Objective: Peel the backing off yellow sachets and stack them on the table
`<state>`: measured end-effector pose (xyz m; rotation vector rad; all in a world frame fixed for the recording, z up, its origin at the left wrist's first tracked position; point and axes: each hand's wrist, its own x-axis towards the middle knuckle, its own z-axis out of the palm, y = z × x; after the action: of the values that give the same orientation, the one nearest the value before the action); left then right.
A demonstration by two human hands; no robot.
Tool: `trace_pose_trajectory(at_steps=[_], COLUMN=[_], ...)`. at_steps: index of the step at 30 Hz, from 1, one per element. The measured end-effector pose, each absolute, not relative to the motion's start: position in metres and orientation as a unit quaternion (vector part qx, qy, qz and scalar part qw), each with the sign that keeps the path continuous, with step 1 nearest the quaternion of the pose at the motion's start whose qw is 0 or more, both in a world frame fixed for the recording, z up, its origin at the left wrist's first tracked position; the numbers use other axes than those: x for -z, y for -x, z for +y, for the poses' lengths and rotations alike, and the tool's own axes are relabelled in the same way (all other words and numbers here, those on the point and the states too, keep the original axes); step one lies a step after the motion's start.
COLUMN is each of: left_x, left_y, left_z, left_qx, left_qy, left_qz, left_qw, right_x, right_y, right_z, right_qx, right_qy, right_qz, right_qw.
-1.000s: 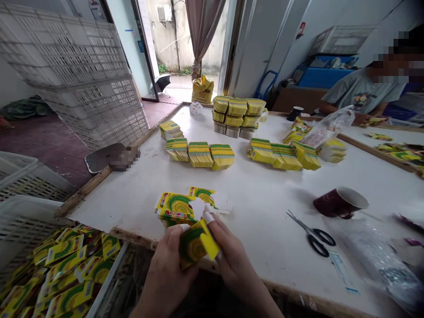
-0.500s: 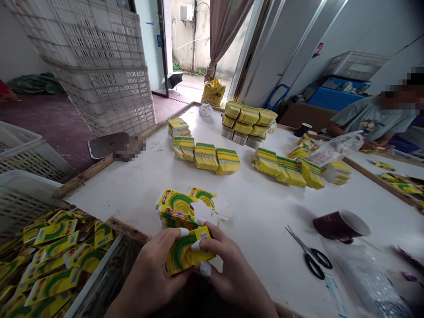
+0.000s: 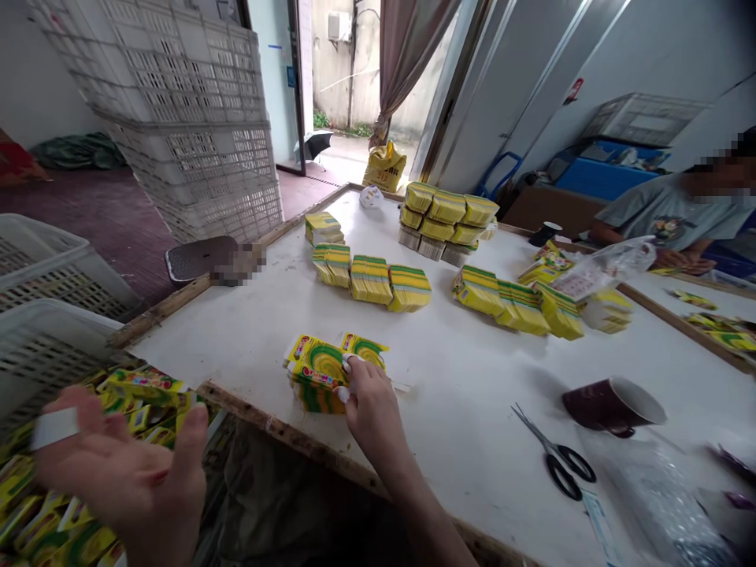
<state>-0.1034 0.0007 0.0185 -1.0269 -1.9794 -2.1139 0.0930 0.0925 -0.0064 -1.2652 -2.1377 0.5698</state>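
Note:
My left hand is over the crate at the lower left, palm up and fingers spread, holding nothing; a white wrap shows on one finger. Just beyond its fingers, a small yellow-green box is above the filled boxes. My right hand, with white fingertip covers, bends over the right end of a pile of flattened yellow-green cartons near the table's front edge. Its thumb and fingers close on a carton there, and the hand hides the white flaps. Another carton lies just behind.
Rows of bundled cartons and a taller stack stand farther back on the white table. Scissors, a tipped dark mug and clear plastic lie right. A person sits at far right.
My hands have parted. The box they held between them is gone from there; my left hand has swung left over the crate and opened, while my right has moved forward onto the carton pile.

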Motion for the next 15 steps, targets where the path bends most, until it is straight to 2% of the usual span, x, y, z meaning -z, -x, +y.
trace_pose_trajectory(at_steps=[3, 7, 12, 15], left_x=[-0.009, 0.005, 0.007, -0.003], left_y=[0.093, 0.074, 0.055, 0.042], left_z=[0.006, 0.011, 0.012, 0.011], left_qx=[0.730, 0.743, 0.758, 0.781], left_qy=[0.323, 0.315, 0.338, 0.299], left_qz=[-0.599, -0.564, -0.485, -0.426], left_qw=[-0.069, -0.175, -0.275, -0.344], right_x=[0.009, 0.013, 0.009, -0.005], right_y=[-0.087, -0.088, -0.091, -0.092], right_z=[0.096, 0.097, 0.086, 0.068], right_qx=[-0.203, -0.242, -0.409, -0.525], right_qy=[0.483, 0.478, 0.428, 0.361], right_qz=[-0.809, -0.784, -0.691, -0.643], right_qw=[0.265, 0.312, 0.416, 0.425])
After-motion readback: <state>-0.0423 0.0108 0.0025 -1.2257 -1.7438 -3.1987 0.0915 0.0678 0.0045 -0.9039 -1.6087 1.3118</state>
